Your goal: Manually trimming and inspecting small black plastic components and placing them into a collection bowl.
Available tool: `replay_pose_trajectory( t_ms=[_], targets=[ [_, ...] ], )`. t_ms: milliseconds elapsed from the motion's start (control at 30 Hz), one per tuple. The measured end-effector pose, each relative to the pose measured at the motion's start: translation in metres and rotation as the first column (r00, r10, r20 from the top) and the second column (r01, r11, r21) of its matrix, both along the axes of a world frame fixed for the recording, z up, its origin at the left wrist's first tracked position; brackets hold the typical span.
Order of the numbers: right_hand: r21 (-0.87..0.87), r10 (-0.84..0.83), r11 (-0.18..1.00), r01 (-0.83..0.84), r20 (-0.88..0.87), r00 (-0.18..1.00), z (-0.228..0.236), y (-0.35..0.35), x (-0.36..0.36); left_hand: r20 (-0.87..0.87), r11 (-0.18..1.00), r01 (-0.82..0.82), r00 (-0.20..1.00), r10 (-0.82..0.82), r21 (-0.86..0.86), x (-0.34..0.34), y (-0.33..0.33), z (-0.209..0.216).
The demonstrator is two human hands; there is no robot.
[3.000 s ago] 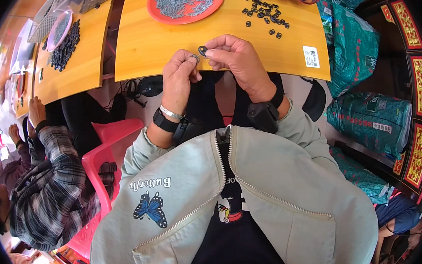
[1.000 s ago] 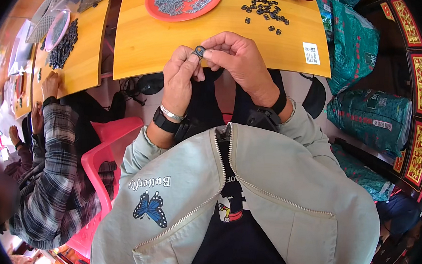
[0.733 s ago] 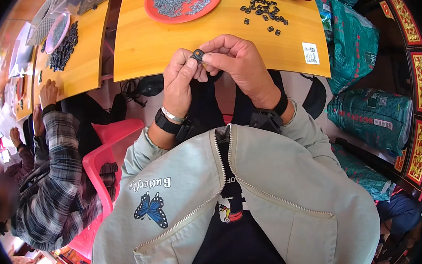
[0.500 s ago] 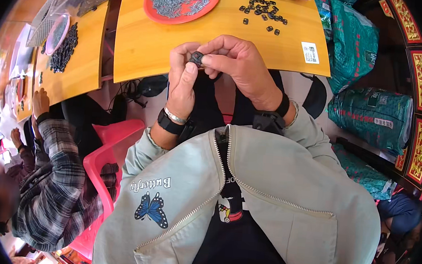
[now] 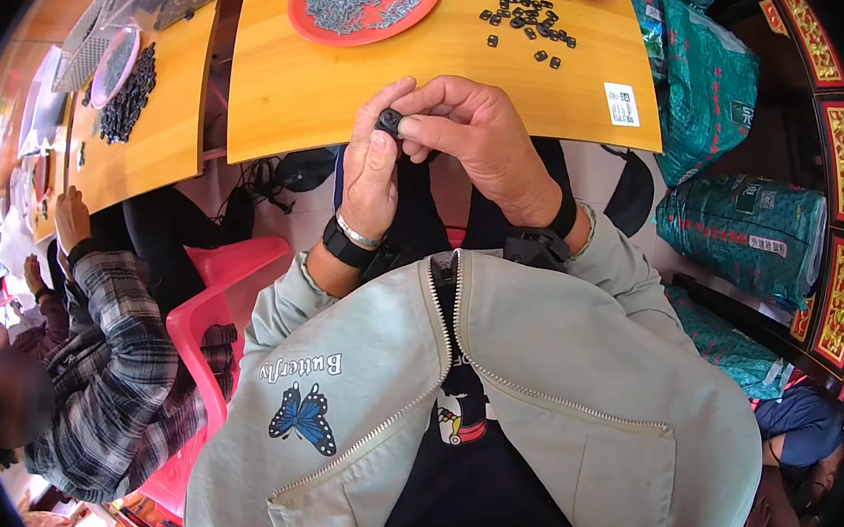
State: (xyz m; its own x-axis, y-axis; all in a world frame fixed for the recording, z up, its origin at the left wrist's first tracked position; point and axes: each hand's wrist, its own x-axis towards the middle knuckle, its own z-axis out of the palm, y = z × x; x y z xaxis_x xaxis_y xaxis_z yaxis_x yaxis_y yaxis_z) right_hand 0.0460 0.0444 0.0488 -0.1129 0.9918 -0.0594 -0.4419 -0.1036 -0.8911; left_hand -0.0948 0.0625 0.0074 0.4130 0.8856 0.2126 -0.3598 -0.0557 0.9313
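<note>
A small black plastic part (image 5: 388, 121) with a rounded, ring-like face sits between my hands, just off the table's front edge. My left hand (image 5: 372, 174) is closed on it, thumb below and fingers behind. From the right, the bent thumb and index finger of my right hand (image 5: 479, 133) pinch its side. Whether anything smaller lies between those fingertips is hidden. Beyond my hands, several loose black parts (image 5: 524, 16) are scattered on the wooden table (image 5: 439, 74). A red plate (image 5: 296, 14) there carries a heap of small grey metal pieces, seemingly screws.
A white label (image 5: 621, 104) is on the table's right corner. Green bags (image 5: 741, 236) stand at the right. Left of me, a co-worker in a plaid sleeve (image 5: 124, 288) sits at another table (image 5: 181, 92) with black parts, beside a pink chair (image 5: 199, 344).
The black part has turned slightly, showing its round face more plainly. My fingers have shifted a little around it. The co-worker's head and hand have moved slightly.
</note>
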Motion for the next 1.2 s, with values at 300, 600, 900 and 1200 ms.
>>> replay_pose_trajectory(
  t_ms=[300,600,900,1200],
  targets=[
    [0.024,0.017,1.0,-0.017,0.006,1.0,0.0,-0.001,0.002,0.037,0.999,0.013,0.999,-0.012,-0.03,-0.001,-0.002,0.0],
    [0.016,0.018,1.0,-0.018,0.031,0.999,0.003,-0.001,0.005,0.059,0.992,0.059,0.997,-0.052,-0.11,0.0,-0.002,0.004],
    [0.076,-0.031,0.997,0.026,0.064,0.997,0.001,-0.003,-0.003,0.061,0.998,0.025,0.998,-0.022,-0.057,0.002,-0.002,-0.002],
    [0.056,0.054,0.996,-0.07,0.256,0.965,-0.004,0.003,0.024,-0.128,0.999,-0.023,0.992,0.018,-0.038,0.001,0.005,0.001]
  ],
)
